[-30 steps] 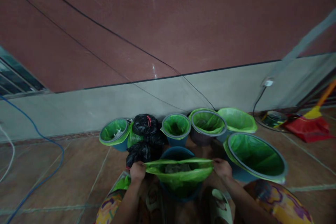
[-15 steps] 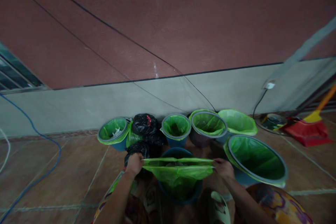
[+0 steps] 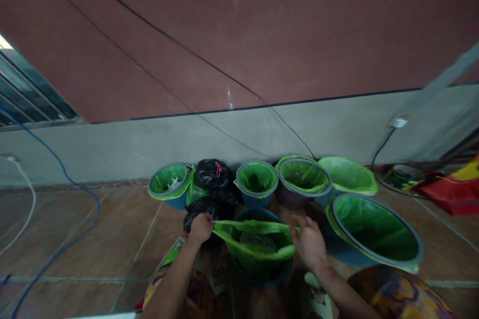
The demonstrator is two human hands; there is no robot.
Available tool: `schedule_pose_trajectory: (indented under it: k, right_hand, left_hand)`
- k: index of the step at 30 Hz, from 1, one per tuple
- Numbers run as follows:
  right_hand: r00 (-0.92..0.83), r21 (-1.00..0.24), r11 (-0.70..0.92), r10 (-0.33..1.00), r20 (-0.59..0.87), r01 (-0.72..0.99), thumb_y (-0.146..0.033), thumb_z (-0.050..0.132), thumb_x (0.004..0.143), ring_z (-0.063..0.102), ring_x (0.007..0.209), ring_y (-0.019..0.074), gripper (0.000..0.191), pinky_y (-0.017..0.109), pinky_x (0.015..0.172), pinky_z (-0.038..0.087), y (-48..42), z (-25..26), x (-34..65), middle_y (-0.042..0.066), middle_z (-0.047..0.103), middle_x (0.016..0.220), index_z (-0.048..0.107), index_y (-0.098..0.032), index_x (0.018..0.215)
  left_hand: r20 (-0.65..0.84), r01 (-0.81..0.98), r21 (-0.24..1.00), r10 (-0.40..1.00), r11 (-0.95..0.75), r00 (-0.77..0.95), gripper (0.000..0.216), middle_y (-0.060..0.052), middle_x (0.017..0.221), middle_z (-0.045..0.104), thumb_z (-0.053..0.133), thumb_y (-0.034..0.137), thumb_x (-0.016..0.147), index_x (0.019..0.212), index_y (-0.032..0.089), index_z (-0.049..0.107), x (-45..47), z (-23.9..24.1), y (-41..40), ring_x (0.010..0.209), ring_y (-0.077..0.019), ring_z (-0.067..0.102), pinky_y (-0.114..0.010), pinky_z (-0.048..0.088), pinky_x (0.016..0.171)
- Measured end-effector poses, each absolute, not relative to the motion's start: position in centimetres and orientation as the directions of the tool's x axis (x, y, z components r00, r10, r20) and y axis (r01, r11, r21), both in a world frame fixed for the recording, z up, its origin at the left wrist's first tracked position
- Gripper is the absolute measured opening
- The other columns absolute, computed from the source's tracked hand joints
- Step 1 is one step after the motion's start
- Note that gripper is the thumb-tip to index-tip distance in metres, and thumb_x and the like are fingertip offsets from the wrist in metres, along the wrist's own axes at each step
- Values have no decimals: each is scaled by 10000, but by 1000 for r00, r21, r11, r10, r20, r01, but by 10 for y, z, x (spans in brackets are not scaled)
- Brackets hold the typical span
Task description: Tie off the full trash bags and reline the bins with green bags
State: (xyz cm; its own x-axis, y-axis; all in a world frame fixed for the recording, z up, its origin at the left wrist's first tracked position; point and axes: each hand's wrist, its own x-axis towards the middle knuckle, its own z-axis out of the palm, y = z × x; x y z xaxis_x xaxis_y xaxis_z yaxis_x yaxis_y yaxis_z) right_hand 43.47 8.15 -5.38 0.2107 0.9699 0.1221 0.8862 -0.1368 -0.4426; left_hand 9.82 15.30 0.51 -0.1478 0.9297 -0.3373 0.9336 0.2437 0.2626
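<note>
A green plastic trash bag (image 3: 258, 254) hangs inside a blue bin (image 3: 281, 279) on the floor between my feet. My left hand (image 3: 201, 228) is closed on the bag's drawstring at its left end, a thin strip stretching from the fingers to the rim. My right hand (image 3: 309, 241) grips the right end of the bag's mouth, fingers bent over the edge. The mouth gapes between my hands, and something pale and crumpled, which I cannot make out, shows within. Behind my left hand lie knotted black trash bags (image 3: 213, 174).
Several bins lined with green bags stand along the wall, among them a small bin (image 3: 256, 194), a brown bin (image 3: 294, 199) and a large bin (image 3: 359, 254) at right. A red dustpan (image 3: 451, 197) lies far right. A blue hose (image 3: 80, 187) crosses the left floor.
The bag's mouth has gone from stretched nearly flat to gaping open. My right hand has shifted left and rolled over the edge. The view has turned slightly left.
</note>
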Motion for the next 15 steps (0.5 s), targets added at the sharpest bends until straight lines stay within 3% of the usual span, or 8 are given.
schedule_pose_trajectory:
  k: [2, 5, 7, 9, 12, 15]
  right_hand:
    - [-78, -542, 84, 996, 35, 836, -271, 504, 855, 589, 1135, 253, 382, 353, 1011, 416, 71, -54, 394, 115, 673, 1191, 647, -182, 1198]
    - [-268, -535, 172, 957, -108, 827, -263, 601, 765, 528, 1218, 296, 549, 403, 1049, 367, 55, -67, 344, 129, 618, 1306, 584, -170, 1306]
    - [-290, -475, 175, 940, -180, 862, -230, 613, 741, 511, 1226, 322, 597, 432, 1052, 337, 49, -79, 328, 148, 607, 1320, 566, -160, 1331]
    - [-284, -418, 171, 932, -225, 892, -185, 557, 785, 525, 1199, 318, 517, 441, 1050, 315, 46, -89, 325, 145, 636, 1273, 593, -169, 1300]
    - [-260, -365, 162, 936, -238, 917, -121, 402, 880, 558, 1150, 292, 412, 440, 1053, 292, 47, -92, 336, 129, 689, 1173, 660, -183, 1195]
    - [-242, -333, 147, 933, -265, 931, -82, 354, 885, 593, 1108, 270, 410, 414, 1045, 308, 52, -86, 349, 125, 720, 1102, 707, -170, 1075]
  left_hand:
    - [-323, 936, 253, 933, 243, -155, 226, -85, 946, 749, 549, 143, 824, 963, 164, 726, 100, 4, 150, 980, -189, 685, -232, 468, 842]
    - [-244, 947, 207, 950, 245, -192, 357, -158, 1166, 678, 518, 131, 835, 1167, 102, 646, 110, 5, 142, 1082, -229, 649, -277, 460, 918]
    - [-145, 971, 168, 978, 172, -148, 463, -185, 1326, 579, 494, 116, 828, 1285, 93, 569, 123, 5, 129, 1174, -250, 591, -321, 426, 1007]
    - [-100, 987, 160, 994, -24, 40, 496, -159, 1388, 537, 495, 111, 806, 1297, 123, 569, 141, 2, 112, 1252, -259, 521, -355, 369, 1089]
    - [-222, 918, 253, 906, -304, 361, 455, -121, 1312, 605, 524, 120, 768, 1207, 169, 633, 173, -12, 86, 1264, -277, 495, -417, 348, 1115]
    - [-354, 900, 254, 832, -355, 428, 395, -152, 1208, 667, 510, 119, 776, 1137, 151, 669, 196, -32, 72, 1214, -310, 545, -519, 305, 1135]
